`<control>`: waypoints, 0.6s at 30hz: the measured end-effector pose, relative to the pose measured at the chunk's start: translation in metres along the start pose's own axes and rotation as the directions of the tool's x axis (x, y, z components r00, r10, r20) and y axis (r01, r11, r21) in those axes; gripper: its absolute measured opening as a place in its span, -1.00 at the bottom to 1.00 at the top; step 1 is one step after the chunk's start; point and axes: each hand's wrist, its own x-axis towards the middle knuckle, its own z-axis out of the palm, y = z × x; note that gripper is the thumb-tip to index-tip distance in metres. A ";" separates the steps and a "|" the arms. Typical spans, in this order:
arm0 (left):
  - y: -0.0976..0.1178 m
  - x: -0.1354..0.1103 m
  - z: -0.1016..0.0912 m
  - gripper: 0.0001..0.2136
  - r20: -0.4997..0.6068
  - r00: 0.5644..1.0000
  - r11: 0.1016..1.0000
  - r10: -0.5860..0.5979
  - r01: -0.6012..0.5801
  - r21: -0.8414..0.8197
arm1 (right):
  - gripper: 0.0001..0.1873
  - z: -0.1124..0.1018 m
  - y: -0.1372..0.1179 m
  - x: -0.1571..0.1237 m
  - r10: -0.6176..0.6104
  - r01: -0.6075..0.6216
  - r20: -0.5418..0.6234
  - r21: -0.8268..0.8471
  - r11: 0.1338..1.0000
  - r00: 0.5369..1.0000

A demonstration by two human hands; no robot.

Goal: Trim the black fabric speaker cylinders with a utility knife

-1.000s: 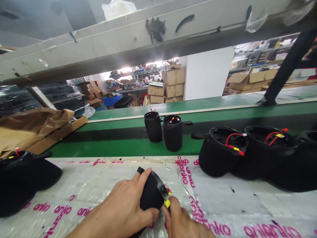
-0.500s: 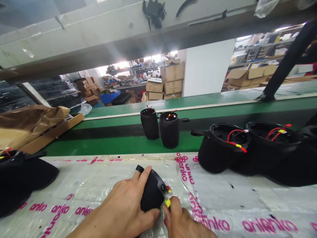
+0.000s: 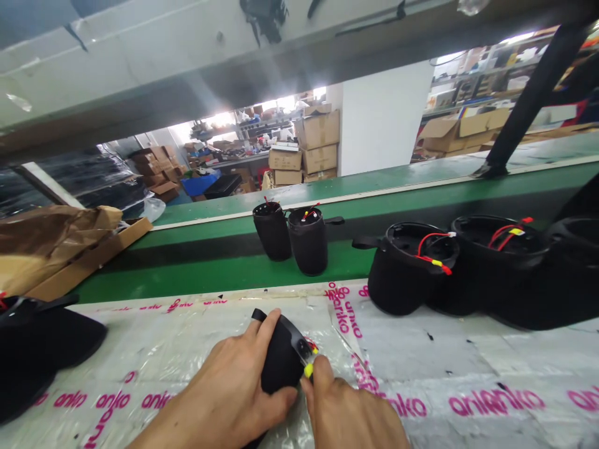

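- Factory bench under a low grey overhead beam point(image 3: 187, 68). Stacked cartons point(image 3: 318, 146) and shelving fill the room far beyond the fingertips.
- Left hand point(image 3: 229, 393): fingers curl closed around a black housing point(image 3: 278, 362), which lies tilted on the bench between the two hands.
- Right hand point(image 3: 346, 411): thumb and forefinger are pinched narrow on a yellow connector point(image 3: 309, 370) at the housing's open end. The actual contact is mostly hidden by the thumb.
- Red wires point(image 3: 311, 345) show just above the pinch. Where they run inside the housing is hard to make out.
- The bottom frame edge cuts off both wrists. The left palm hides the lower part of the housing.
- A black strap tab point(image 3: 257, 314) pokes out just past the left fingertips.
- The surface under the hands is a clear plastic sheet point(image 3: 468, 368) with a pink "anko" print, wrinkled, with small dark specks.
- Green conveyor belt point(image 3: 210, 271) runs across, beyond the sheet and well ahead of the fingers.
- Two upright black cylinders point(image 3: 307, 243) stand side by side on the belt, straight ahead of the fingertips, with wires sticking out of the tops.
- A row of open black shells point(image 3: 407, 268) sits to the right of the right fingers, with red leads inside. The rightmost one is cut off by the frame.
- Another black shell point(image 3: 37, 349) lies far left of the left fingers, also partly cut off.
- A cardboard tray with brown paper point(image 3: 56, 243) is behind it.
- A black post point(image 3: 528, 93) slants at upper right, its top out of frame.
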 end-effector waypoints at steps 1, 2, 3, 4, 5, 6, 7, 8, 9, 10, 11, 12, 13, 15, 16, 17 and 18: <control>0.002 0.000 -0.001 -0.25 0.000 1.000 1.000 -0.007 0.007 0.006 | -0.90 0.000 0.003 0.002 -0.040 0.040 -0.006 0.029 0.999 0.999; 0.003 0.000 -0.002 -0.24 -0.004 1.000 1.000 -0.010 0.010 0.011 | -0.88 -0.001 0.007 0.004 -0.084 0.084 -0.009 0.058 0.995 0.996; 0.004 0.001 -0.002 -0.24 -0.011 1.000 1.000 -0.009 0.009 0.014 | -0.85 -0.001 0.009 0.005 -0.121 0.121 -0.008 0.084 0.989 0.993; 0.004 0.002 -0.003 -0.25 -0.023 1.000 1.000 -0.005 0.006 0.013 | -0.83 0.000 0.011 0.006 -0.149 0.148 0.002 0.109 0.983 0.989; 0.003 0.002 -0.002 -0.25 -0.029 1.000 1.000 -0.002 0.003 0.007 | -0.81 0.000 0.012 0.007 -0.158 0.155 0.014 0.128 0.980 0.987; 0.001 0.003 -0.002 -0.25 -0.036 0.999 1.000 0.001 -0.001 -0.001 | -0.81 0.001 0.012 0.007 -0.150 0.145 0.027 0.141 0.979 0.988; -0.001 0.003 -0.002 -0.24 -0.042 0.999 1.000 0.003 -0.004 -0.010 | -0.80 0.001 0.011 0.007 -0.136 0.128 0.040 0.148 0.981 0.990; -0.003 0.004 -0.002 -0.22 -0.048 0.999 1.000 0.006 -0.007 -0.020 | -0.81 0.002 0.010 0.007 -0.118 0.108 0.055 0.151 0.983 0.992; -0.005 0.004 -0.002 -0.19 -0.055 0.998 0.999 0.010 -0.012 -0.032 | -0.82 0.002 0.008 0.007 -0.096 0.084 0.070 0.150 0.985 0.993; -0.007 0.005 -0.003 -0.17 -0.060 0.998 0.999 0.019 -0.021 -0.043 | -0.82 0.001 0.006 0.008 -0.076 0.062 0.087 0.151 0.987 0.993; -0.009 0.005 -0.004 -0.15 -0.065 0.997 0.998 0.030 -0.034 -0.054 | -0.83 0.000 0.004 0.009 -0.057 0.041 0.104 0.155 0.987 0.993; -0.010 0.006 -0.006 -0.16 -0.062 0.997 0.996 0.044 -0.048 -0.071 | -0.82 -0.001 0.002 0.011 -0.048 0.027 0.124 0.166 0.986 0.991; -0.011 0.006 -0.009 -0.17 -0.045 0.997 0.993 0.061 -0.065 -0.098 | -0.81 -0.003 0.000 0.013 -0.043 0.016 0.147 0.181 0.983 0.988; -0.013 0.008 -0.015 -0.20 0.003 0.995 0.979 0.097 -0.095 -0.179 | -0.77 -0.005 -0.004 0.016 -0.044 0.002 0.186 0.217 0.976 0.982; -0.013 0.009 -0.018 -0.22 0.024 0.994 0.970 0.109 -0.101 -0.222 | -0.75 -0.005 -0.005 0.017 -0.050 0.006 0.185 0.233 0.972 0.981; -0.014 0.010 -0.020 -0.24 0.038 0.993 0.962 0.115 -0.102 -0.253 | -0.74 -0.005 -0.006 0.017 -0.052 0.012 0.160 0.244 0.970 0.986; -0.015 0.011 -0.021 -0.25 0.045 0.992 0.958 0.114 -0.098 -0.270 | -0.76 -0.004 -0.005 0.015 -0.054 0.024 0.113 0.252 0.967 0.992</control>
